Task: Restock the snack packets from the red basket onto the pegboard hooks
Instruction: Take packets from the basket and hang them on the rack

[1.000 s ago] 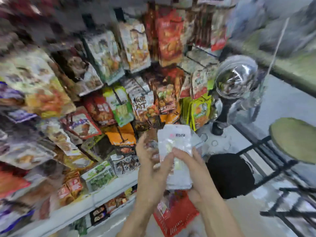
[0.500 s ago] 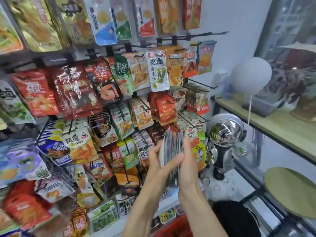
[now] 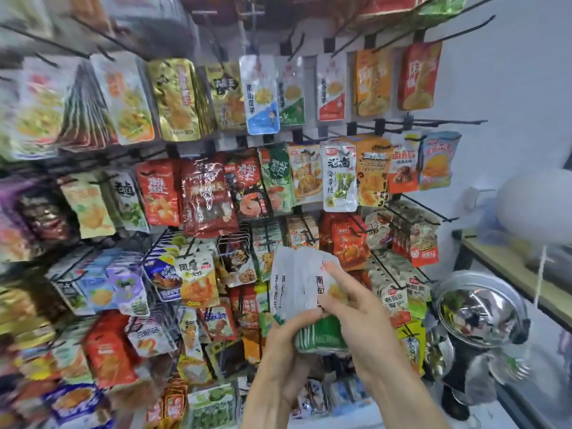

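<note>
Two hands grasp one packet stack (image 3: 305, 292) in front of pegboard (image 3: 309, 131), low centre. Step: sorting stack, picking hook. Left hand (image 3: 286, 345) clenched under green bottoms; right hand (image 3: 356, 308) pinches front packet. Next, my guess: match white-green packets (image 3: 291, 91) high on pegboard, thread hole onto hook. Basket unseen.

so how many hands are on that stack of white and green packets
2. The left hand grips the stack of packets from below at its lower left, and the right hand holds its right side, fingers across the front packet.
</note>
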Demonstrator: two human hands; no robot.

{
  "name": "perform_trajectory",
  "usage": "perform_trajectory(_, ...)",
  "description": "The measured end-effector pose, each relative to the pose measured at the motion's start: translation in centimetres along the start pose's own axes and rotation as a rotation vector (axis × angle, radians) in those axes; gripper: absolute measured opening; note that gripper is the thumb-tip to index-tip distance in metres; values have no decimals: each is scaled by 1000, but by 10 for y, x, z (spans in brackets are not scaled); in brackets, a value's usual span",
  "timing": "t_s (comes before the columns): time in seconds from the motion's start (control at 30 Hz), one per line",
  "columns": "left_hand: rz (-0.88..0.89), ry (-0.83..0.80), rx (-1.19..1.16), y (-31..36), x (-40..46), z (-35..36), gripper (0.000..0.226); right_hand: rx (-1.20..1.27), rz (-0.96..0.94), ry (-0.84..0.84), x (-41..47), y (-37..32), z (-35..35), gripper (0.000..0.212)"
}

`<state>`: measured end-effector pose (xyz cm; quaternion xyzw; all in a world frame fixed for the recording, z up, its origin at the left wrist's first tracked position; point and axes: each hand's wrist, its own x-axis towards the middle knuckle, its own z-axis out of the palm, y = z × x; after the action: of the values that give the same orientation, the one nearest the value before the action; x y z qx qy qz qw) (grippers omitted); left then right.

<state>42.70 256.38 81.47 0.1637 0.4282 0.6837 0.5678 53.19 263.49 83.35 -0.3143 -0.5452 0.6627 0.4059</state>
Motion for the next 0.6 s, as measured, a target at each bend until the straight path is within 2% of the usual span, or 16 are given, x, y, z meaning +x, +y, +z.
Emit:
perform_trajectory(0.1,20,-39,-56,17,5,-8,47,-67,-72,101,13,-1,11,56)
perform_trajectory(0.2,53,-98,-85,34,13,-16,40,-126,-143,151,22,-11,20,56)
perform_trajectory(0.33,84,-124,-64,50,24,-16,57,-48,-170,98,31,-29,32,58)
perform_trajectory(0.43,112,-136,-61,66,30,-15,47,-21,-187,62,41,-35,35,59)
perform_trajectory(0.6,189,-106,-97,100,40,-13,72,-53,-320,59,56,-52,51,60)
